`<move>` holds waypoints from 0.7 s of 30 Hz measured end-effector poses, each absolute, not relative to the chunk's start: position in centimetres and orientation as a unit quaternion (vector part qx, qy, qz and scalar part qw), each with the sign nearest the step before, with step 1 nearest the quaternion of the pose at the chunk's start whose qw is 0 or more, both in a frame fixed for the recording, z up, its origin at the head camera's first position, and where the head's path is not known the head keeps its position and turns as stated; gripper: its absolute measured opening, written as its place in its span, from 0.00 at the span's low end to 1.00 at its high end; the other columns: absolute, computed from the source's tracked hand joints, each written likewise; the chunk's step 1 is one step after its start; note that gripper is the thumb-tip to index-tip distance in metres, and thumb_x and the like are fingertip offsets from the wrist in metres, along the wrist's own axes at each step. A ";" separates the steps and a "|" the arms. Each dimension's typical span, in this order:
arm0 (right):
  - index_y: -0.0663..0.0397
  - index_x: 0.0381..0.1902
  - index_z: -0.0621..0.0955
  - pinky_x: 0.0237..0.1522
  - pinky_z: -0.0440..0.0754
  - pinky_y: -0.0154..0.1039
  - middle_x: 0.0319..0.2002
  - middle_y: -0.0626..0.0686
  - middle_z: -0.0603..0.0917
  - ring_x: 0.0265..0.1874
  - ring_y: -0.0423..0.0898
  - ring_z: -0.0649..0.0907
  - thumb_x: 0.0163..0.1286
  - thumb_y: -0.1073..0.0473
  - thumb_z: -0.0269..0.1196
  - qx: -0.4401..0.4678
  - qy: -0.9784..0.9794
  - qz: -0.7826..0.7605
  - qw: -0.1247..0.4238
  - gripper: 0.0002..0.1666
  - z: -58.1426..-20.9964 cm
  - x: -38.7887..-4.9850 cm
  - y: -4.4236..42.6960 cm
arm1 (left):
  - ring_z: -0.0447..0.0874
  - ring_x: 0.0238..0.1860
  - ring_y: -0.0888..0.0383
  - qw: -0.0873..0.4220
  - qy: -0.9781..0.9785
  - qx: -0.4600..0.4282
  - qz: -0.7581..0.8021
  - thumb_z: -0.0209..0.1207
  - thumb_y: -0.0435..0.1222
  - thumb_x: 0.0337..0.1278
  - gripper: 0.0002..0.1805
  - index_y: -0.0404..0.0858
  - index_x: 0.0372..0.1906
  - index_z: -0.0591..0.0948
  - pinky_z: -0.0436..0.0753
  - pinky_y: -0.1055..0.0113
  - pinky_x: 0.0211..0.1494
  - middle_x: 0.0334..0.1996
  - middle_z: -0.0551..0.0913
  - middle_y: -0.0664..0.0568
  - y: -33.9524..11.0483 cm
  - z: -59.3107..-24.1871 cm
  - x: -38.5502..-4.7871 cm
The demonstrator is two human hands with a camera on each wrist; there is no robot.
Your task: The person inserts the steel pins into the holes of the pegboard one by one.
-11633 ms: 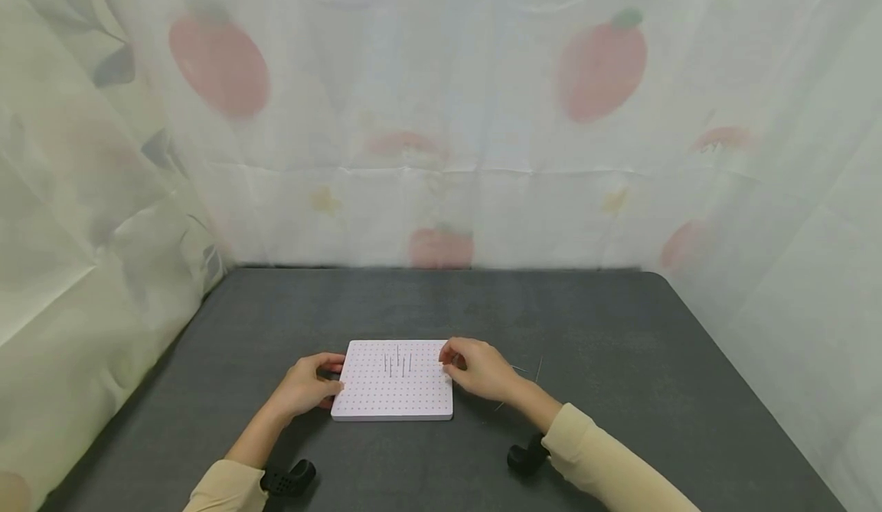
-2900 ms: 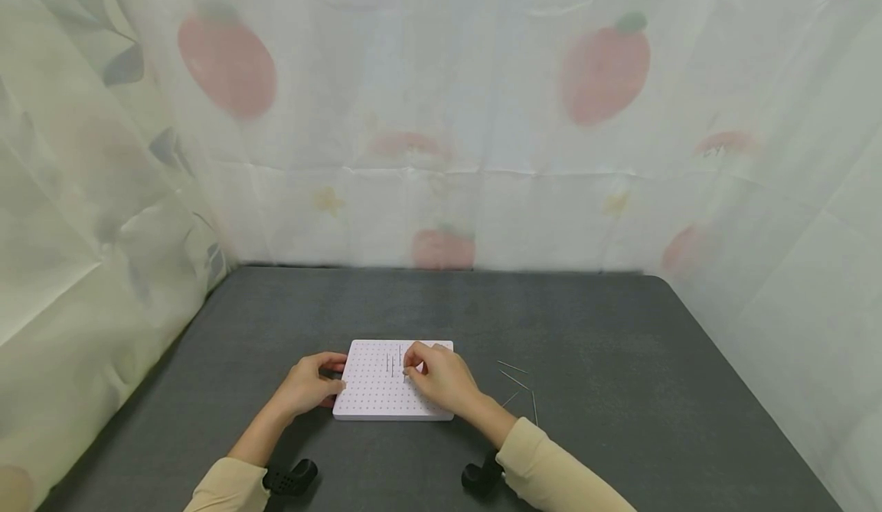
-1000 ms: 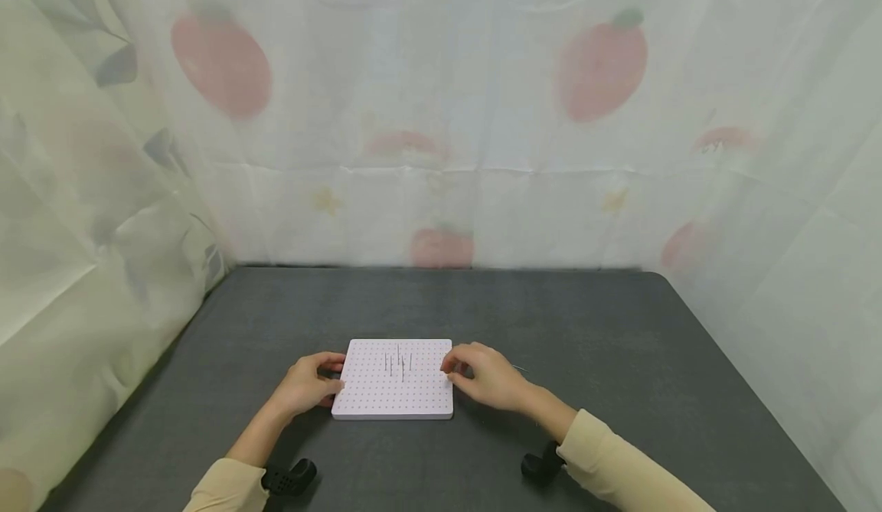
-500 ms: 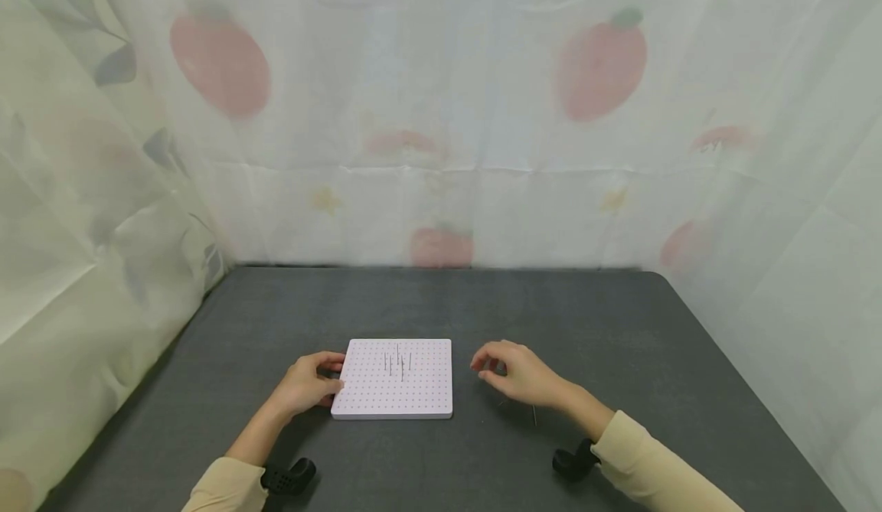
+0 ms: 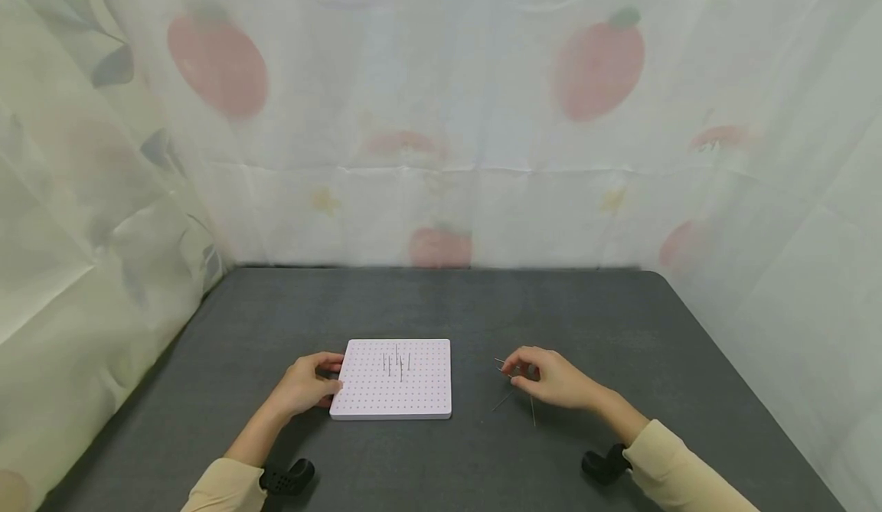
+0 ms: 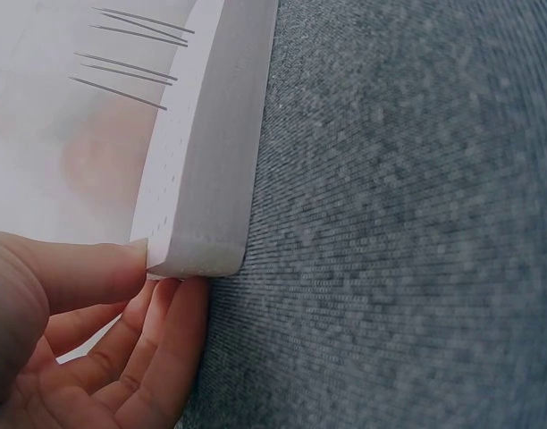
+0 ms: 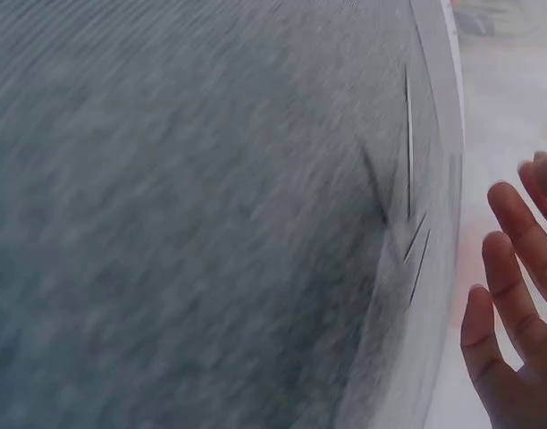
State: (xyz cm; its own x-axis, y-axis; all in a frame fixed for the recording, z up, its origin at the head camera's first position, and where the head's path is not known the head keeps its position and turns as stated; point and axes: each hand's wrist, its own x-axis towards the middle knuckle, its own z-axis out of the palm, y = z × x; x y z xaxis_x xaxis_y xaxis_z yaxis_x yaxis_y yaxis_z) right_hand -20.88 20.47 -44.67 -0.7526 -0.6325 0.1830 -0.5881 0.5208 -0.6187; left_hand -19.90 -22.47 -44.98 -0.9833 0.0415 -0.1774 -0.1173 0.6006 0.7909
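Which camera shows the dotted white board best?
The head view, because nearly the whole dotted top of the board shows there. The left wrist view shows its side up close, but cuts part off; the right wrist view shows just a pale strip, probably its edge.

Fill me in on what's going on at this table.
A person is working with a white dotted board and some thin metal pins. The left grip holds the board by its left edge. Several standing pins rise from its top. The right grip is off to the right, close by a few loose pins on the dark table; no pin can be made out in it.
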 end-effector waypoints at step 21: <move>0.47 0.49 0.80 0.41 0.80 0.31 0.46 0.48 0.83 0.40 0.33 0.78 0.68 0.60 0.63 -0.362 0.872 -0.318 0.083 0.11 -46.2 -20.3 23.5 | 0.83 0.36 0.58 0.093 0.890 -0.022 0.446 0.62 0.26 0.53 0.28 0.28 0.62 0.74 0.88 0.59 0.34 0.52 0.80 0.36 -22.4 -44.7 -19.8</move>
